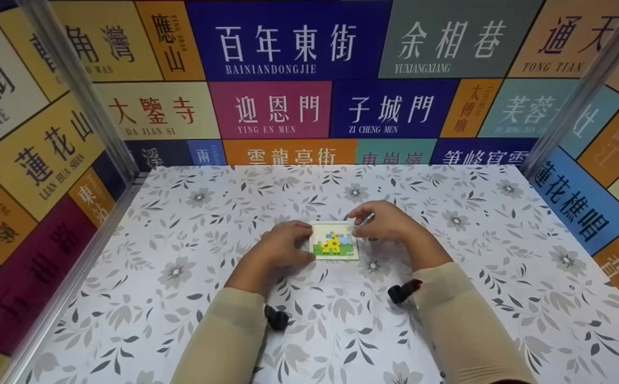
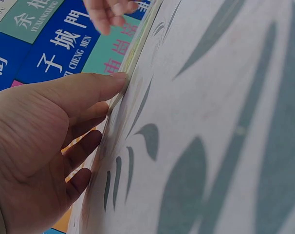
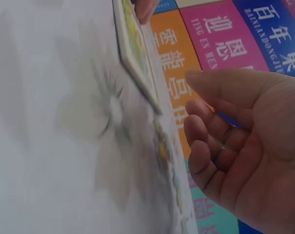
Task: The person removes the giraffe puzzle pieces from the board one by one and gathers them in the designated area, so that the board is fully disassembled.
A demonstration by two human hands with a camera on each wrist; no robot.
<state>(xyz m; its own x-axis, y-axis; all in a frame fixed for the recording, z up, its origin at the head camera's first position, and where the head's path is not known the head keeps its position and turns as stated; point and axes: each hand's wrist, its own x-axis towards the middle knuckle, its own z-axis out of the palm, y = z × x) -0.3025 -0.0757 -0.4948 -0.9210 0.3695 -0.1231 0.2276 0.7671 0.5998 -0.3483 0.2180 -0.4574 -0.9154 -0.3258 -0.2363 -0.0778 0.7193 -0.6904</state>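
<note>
A small, flat giraffe picture board (image 1: pixel 334 245) with a pale raised rim lies on the patterned tabletop in front of me. It shows a yellow giraffe on green and blue, and its upper left part is plain and pale. My left hand (image 1: pixel 283 244) holds the board's left side, thumb at the near corner and fingers at the far one. In the left wrist view, the thumb (image 2: pixel 101 87) meets the board's thin edge. My right hand (image 1: pixel 383 221) hovers by the board's upper right corner. Its fingers (image 3: pixel 198 127) are loosely bent and apart from the thumb, holding nothing.
A white tabletop (image 1: pixel 181 309) with grey flowers and leaves spreads all around. Coloured panels (image 1: pixel 282 109) with large characters stand behind it and at both sides. A clear upright edge (image 1: pixel 82 90) rises at the left corner. Small black devices (image 1: pixel 276 318) sit at both wrists.
</note>
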